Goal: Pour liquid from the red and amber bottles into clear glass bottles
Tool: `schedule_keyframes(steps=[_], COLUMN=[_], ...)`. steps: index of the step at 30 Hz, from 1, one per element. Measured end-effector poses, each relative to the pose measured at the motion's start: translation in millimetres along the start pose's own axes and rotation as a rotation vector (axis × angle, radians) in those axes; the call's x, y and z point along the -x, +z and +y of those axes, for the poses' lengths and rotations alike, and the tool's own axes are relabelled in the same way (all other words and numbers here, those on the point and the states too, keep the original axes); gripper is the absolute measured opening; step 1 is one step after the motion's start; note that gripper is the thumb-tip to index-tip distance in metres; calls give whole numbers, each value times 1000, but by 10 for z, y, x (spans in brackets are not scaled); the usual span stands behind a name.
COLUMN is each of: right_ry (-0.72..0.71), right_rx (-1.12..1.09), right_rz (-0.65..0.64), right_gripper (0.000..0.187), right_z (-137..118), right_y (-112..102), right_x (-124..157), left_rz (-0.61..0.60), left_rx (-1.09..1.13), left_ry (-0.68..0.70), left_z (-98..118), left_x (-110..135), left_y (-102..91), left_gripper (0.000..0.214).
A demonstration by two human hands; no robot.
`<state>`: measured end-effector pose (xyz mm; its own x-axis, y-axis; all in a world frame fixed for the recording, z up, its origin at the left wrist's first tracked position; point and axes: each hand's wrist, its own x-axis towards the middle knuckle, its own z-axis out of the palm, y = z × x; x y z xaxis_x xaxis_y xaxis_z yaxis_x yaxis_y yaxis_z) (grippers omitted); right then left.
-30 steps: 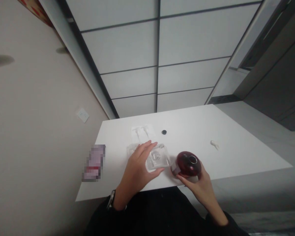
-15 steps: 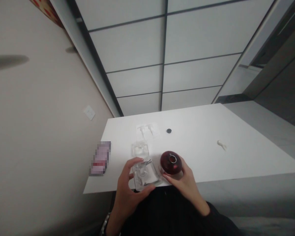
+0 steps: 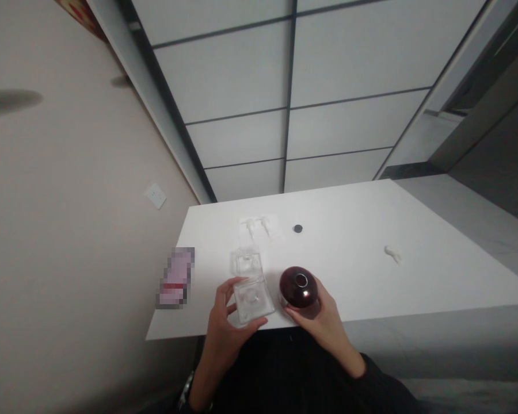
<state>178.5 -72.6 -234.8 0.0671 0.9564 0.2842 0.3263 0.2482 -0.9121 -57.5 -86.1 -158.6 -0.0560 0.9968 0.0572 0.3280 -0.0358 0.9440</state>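
My left hand (image 3: 225, 330) grips a clear plastic tray (image 3: 254, 301) with a round raised shape in its middle, fingers at the far edge and thumb at the near one. Just beyond lies another clear plastic piece (image 3: 247, 263) on the table, partly covered by the held one. To the right, my right hand (image 3: 328, 325) is wrapped around a dark red, rounded object (image 3: 297, 287) with a silver ring on top; its lower part looks paler and is mostly hidden. Both held things are close together above the table's front edge.
On the white table (image 3: 345, 230) lie a small dark disc (image 3: 297, 228), a clear sheet with two whitish pieces (image 3: 259, 227) and a small cream-coloured item (image 3: 392, 253). A blurred-out pink box (image 3: 178, 277) stands at the left edge, near the wall (image 3: 90, 241).
The clear plastic tray has tilted in my left hand, so its face shows more plainly. The dark red object has shifted very slightly left and leans a little differently in my right hand.
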Motion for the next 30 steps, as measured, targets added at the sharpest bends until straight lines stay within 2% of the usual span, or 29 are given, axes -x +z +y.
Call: schedule_keyframes(steps=[4, 8, 11, 14, 19, 30], right_ry=[-29, -1, 37, 49, 31, 34], right_rx=[-6, -68, -124, -126, -96, -116], right_rz=[-12, -65, -63, -87, -97, -161], right_gripper=[74, 83, 81, 77, 79, 76], right_z=[-28, -38, -19, 2, 21, -9], right_y=[5, 0, -1, -1, -1, -16], right_x=[-7, 7, 37, 62, 77, 40], left_rz=[-24, -66, -74, -66, -85, -185], left_rx=[-62, -194, -245, -294, -350, -465], left_ry=[52, 176, 272, 301, 357, 531], left_z=[132, 213, 277, 378, 540, 701], left_x=[-22, -44, -76, -126, -225, -396], left_y=[-71, -125, -145, -161, -200, -242], left_gripper=[68, 73, 79, 80, 69, 71])
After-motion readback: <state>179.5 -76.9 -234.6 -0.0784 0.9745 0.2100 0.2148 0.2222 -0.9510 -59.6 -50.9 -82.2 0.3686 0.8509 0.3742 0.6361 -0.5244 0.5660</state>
